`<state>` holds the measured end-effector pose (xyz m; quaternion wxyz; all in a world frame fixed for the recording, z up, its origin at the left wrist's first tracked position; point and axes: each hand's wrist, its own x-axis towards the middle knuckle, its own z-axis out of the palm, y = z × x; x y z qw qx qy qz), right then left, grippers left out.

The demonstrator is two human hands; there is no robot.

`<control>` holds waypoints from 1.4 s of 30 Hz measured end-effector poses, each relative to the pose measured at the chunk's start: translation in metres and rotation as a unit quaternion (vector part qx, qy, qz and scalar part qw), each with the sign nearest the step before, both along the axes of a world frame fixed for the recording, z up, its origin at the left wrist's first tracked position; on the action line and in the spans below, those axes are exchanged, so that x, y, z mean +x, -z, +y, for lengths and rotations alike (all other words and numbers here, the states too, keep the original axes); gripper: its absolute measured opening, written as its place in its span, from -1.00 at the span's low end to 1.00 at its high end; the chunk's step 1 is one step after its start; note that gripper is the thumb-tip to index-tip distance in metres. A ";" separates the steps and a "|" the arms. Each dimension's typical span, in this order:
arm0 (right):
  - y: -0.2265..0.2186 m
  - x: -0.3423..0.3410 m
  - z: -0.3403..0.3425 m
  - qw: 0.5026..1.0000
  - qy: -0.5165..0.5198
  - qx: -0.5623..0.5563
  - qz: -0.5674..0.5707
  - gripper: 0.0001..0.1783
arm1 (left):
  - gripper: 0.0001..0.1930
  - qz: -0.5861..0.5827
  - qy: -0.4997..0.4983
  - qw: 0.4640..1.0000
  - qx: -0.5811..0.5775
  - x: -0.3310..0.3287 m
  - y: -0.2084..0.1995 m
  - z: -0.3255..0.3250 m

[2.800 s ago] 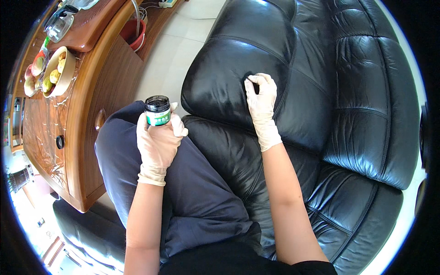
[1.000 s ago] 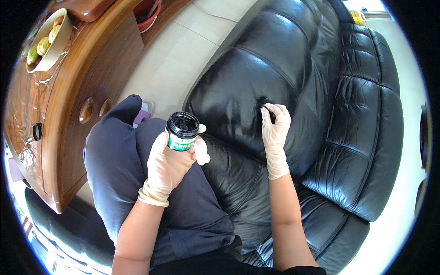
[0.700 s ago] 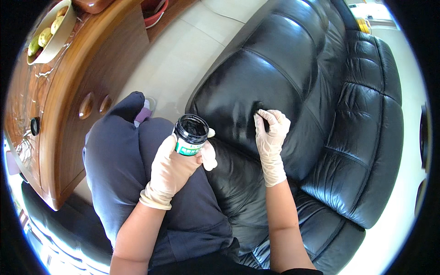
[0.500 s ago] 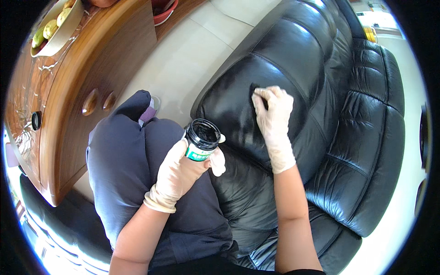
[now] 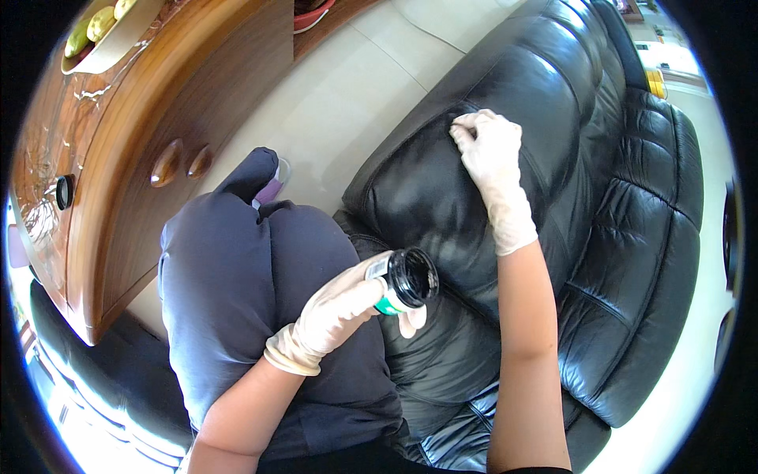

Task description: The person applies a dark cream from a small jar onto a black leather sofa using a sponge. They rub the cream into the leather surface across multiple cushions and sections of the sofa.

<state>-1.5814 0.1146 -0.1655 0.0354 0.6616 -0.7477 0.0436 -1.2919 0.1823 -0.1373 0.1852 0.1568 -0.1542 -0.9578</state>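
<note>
My left hand (image 5: 335,312), in a pale glove, is wrapped round an open black jar (image 5: 414,278) with a green and white label. The jar is tipped so that its mouth faces right, and dark stuff shows inside it. Also gloved, my right hand (image 5: 491,150) is closed, with its fingertips down against the seat of a black leather sofa (image 5: 410,186). Whatever those fingers pinch is hidden under them. A dull, whitish smear lies on the front part of the seat.
Left of my legs stands a curved wooden table (image 5: 118,158) with a marbled top. It bears a black ring-shaped lid (image 5: 65,192) and a cream bowl (image 5: 118,49) of fruit. The sofa's backrest (image 5: 632,292) rises at the right. Pale floor tiles (image 5: 316,134) run between table and sofa.
My right hand has moved up and slightly right over the seat, toward its far edge. The jar has come right and nearer to me, and has tilted over to the right.
</note>
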 end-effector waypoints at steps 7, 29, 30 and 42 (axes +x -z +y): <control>0.006 0.033 -0.001 0.987 -0.068 0.101 -0.108 -0.84 | -0.17 0.025 0.063 0.997 0.025 0.002 0.001 -0.002; -0.028 -0.015 0.100 0.956 0.138 -0.186 -0.179 -0.87 | -0.24 0.027 0.064 0.997 0.011 0.003 0.000 0.000; -0.024 -0.017 0.124 0.917 0.207 -0.210 -0.268 -0.86 | -0.24 0.048 0.067 0.997 0.006 0.002 0.001 -0.001; 0.011 0.048 0.312 0.693 0.419 -0.341 -0.478 -0.81 | -0.61 0.009 0.150 0.976 -0.155 0.006 -0.011 0.036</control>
